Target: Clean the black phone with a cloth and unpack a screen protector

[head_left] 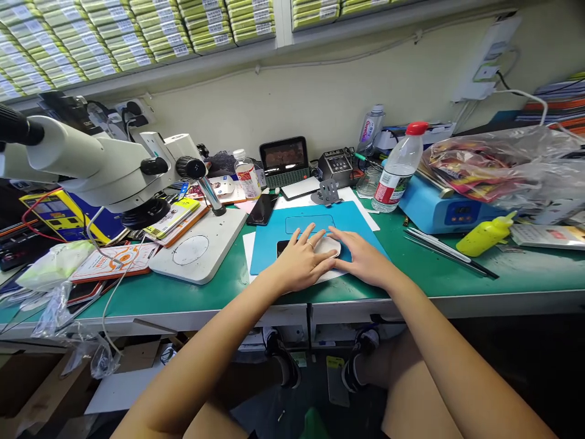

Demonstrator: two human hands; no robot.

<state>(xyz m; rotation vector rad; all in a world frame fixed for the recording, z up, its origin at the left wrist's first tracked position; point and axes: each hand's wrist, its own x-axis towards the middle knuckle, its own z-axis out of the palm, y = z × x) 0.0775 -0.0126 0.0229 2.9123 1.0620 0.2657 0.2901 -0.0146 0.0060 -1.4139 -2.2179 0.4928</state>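
On a blue mat (361, 222) in front of me lies a dark phone-like device (282, 246), mostly hidden by my left hand (301, 259). My left hand rests flat over it, fingers stretched out and apart, with a ring on one finger. Between my hands shows a small white flat piece (328, 245) with rounded edges; its kind is unclear. My right hand (363, 256) reaches in from the right, fingers extended, thumb and forefinger apart at the white piece's edge. The fingertips of both hands come close together there.
A microscope (100, 164) stands left over its pale base (201, 250). A black phone (262, 209) lies behind the mat. Bottles, including a red-capped one (400, 167), stand at the back. Right are tweezers-like tools (445, 250), a yellow squeeze bottle (484, 236) and a blue machine (434, 207).
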